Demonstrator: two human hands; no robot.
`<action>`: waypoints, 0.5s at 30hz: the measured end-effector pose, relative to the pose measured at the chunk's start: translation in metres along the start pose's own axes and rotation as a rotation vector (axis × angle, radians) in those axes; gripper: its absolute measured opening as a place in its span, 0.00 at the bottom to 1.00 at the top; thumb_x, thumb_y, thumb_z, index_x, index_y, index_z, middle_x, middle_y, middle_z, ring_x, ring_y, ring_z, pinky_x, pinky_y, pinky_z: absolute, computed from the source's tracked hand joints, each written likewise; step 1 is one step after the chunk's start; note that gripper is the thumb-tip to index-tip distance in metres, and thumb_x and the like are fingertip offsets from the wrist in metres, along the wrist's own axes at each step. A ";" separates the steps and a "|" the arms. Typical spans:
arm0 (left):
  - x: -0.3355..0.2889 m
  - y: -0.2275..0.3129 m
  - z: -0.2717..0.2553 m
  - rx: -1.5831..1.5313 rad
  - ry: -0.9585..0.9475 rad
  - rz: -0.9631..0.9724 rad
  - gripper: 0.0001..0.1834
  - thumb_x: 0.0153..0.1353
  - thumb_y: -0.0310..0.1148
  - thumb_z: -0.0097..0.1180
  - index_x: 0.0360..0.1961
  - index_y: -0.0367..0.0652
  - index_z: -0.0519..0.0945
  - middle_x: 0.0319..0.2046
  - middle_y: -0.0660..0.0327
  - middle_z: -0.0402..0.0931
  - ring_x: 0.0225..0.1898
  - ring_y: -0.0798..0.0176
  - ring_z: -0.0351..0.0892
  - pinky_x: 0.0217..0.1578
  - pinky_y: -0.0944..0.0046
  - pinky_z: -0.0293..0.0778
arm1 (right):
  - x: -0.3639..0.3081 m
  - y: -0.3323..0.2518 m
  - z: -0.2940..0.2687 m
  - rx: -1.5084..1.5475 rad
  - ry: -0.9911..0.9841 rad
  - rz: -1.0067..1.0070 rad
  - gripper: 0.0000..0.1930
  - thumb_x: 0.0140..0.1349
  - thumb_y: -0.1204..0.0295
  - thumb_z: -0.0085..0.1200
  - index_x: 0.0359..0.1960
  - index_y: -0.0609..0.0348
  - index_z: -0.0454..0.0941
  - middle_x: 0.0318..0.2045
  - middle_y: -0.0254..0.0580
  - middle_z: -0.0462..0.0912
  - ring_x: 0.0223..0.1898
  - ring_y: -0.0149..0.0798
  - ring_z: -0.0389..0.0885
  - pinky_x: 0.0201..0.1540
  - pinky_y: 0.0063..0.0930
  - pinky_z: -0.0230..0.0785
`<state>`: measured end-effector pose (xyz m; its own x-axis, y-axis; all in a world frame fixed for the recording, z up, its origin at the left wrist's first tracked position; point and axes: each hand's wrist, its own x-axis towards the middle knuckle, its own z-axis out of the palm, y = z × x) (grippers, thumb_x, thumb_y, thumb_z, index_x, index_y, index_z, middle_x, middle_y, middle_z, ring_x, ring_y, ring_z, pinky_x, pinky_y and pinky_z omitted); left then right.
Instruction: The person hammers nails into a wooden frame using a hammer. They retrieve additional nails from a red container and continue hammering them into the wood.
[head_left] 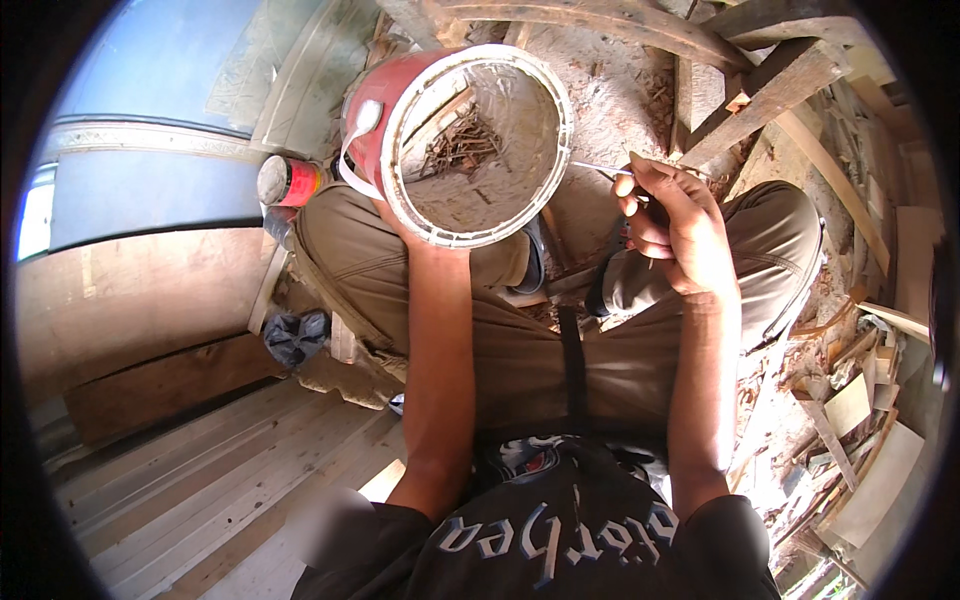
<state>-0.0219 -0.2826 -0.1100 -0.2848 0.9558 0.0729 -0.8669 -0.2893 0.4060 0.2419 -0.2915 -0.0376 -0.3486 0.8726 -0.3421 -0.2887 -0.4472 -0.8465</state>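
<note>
One round plastic bucket point(372, 92), crusted rim point(480, 240), right fingers point(653, 233) pinching slim rod point(598, 167), left fingers hidden, hold unclear

One head-worn fisheye looks steeply down, close above the wearer's lap point(520, 380).

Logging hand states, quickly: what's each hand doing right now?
Left hand: behind the red bucket; fingers hidden, so its grip cannot be told.
Right hand: closed, holding a thin rod.
</note>
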 end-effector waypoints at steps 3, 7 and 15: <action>0.004 0.000 0.000 0.005 0.004 -0.003 0.34 0.70 0.57 0.42 0.65 0.40 0.69 0.63 0.52 0.70 0.60 0.49 0.72 0.60 0.49 0.72 | 0.002 0.000 0.003 0.023 0.002 0.000 0.15 0.73 0.63 0.49 0.35 0.62 0.78 0.23 0.33 0.74 0.12 0.18 0.54 0.14 0.16 0.44; 0.007 0.001 0.000 0.012 0.009 -0.001 0.34 0.70 0.56 0.41 0.65 0.40 0.69 0.63 0.52 0.70 0.60 0.50 0.73 0.60 0.49 0.72 | 0.004 0.001 0.000 0.086 -0.027 0.018 0.14 0.71 0.64 0.52 0.36 0.63 0.81 0.25 0.30 0.76 0.14 0.17 0.57 0.14 0.14 0.45; 0.007 0.000 -0.001 0.021 0.023 0.017 0.32 0.71 0.54 0.41 0.64 0.40 0.69 0.62 0.52 0.71 0.59 0.50 0.73 0.60 0.50 0.72 | 0.005 0.001 0.000 0.074 0.006 -0.011 0.12 0.71 0.65 0.53 0.36 0.63 0.79 0.24 0.31 0.73 0.13 0.17 0.54 0.14 0.15 0.43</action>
<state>-0.0238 -0.2758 -0.1102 -0.3089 0.9492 0.0594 -0.8530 -0.3042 0.4241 0.2402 -0.2878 -0.0397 -0.3399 0.8787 -0.3353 -0.3574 -0.4505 -0.8182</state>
